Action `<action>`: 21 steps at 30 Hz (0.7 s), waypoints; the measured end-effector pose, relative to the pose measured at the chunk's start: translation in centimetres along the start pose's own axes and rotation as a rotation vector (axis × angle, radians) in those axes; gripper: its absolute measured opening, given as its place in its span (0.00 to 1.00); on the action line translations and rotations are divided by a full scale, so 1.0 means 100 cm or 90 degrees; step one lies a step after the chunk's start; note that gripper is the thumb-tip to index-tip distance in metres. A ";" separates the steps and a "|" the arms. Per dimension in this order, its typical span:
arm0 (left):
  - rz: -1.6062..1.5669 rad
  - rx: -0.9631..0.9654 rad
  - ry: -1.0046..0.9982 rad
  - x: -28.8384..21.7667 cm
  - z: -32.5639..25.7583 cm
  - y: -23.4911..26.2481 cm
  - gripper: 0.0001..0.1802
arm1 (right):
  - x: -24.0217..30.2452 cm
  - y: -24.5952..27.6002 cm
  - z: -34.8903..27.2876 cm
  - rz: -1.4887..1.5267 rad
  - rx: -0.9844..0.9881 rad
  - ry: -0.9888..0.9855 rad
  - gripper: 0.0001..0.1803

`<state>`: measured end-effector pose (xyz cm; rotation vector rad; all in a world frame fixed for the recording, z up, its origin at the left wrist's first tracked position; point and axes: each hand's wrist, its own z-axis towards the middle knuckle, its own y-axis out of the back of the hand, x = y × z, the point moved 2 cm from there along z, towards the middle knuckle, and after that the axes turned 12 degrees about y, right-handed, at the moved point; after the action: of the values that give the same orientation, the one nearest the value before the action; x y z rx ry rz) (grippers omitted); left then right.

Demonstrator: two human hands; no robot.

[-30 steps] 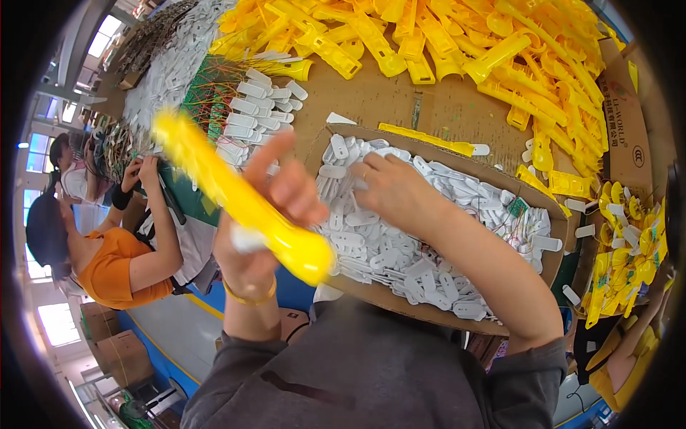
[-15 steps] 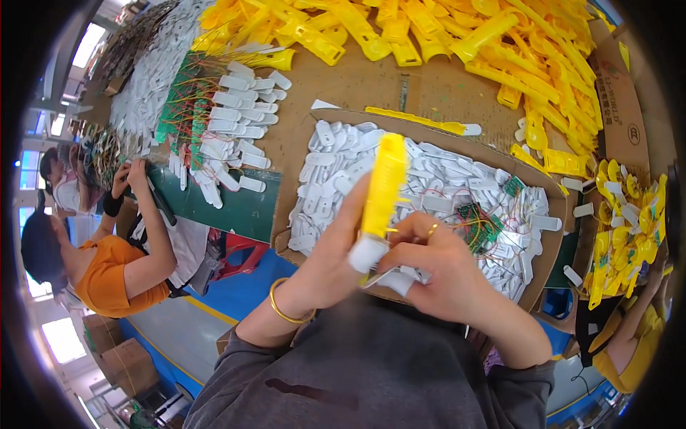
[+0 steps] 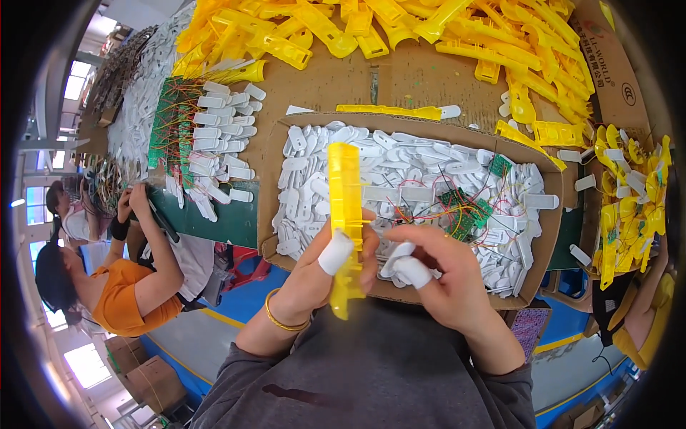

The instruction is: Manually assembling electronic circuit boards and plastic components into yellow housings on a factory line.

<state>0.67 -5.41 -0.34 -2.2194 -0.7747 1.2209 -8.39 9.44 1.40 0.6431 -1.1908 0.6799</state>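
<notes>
My left hand [image 3: 304, 268] is closed around a long yellow plastic shell [image 3: 346, 187], held upright over the near side of a cardboard box. White tape wraps my left thumb, which presses on the shell's side. A thin yellow prong sticks out of the shell to the right. My right hand [image 3: 454, 279] is just right of it, apart from the shell. Its taped thumb and its fingers pinch a small white plastic piece [image 3: 395, 259], partly hidden by the fingers. Beneath both hands the cardboard box [image 3: 266, 227] holds many white plastic pieces [image 3: 307, 168] and green circuit boards [image 3: 468, 214] with thin wires.
Yellow shells [image 3: 357, 21] are heaped along the far side. Wired green boards [image 3: 166, 121] with white pieces lie at left. More yellow parts [image 3: 614, 236] fill a box at right. A co-worker in an orange top [image 3: 136, 293] works at left; another person's yellow sleeve [image 3: 647, 336] shows at right.
The yellow shell has turned more upright and shifted left with my left hand. My right hand has drawn away from the shell to the right. The view has shifted slightly.
</notes>
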 end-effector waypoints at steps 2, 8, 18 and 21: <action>0.057 -0.014 -0.010 0.006 0.003 0.008 0.24 | -0.006 -0.004 -0.001 -0.057 0.044 0.072 0.20; 0.093 -0.156 -0.018 0.013 0.007 -0.002 0.30 | -0.019 -0.021 -0.005 0.409 -0.115 -0.178 0.18; 0.195 -0.232 -0.070 0.020 0.009 -0.004 0.27 | -0.024 -0.022 -0.008 0.421 -0.141 -0.267 0.06; 0.313 -0.168 -0.137 0.020 0.007 0.001 0.25 | -0.026 -0.025 -0.018 0.384 -0.154 -0.216 0.06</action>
<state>0.92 -4.05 -1.95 -2.6241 -0.4997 1.6934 -6.02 8.84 -1.78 0.1872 -1.7825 0.9305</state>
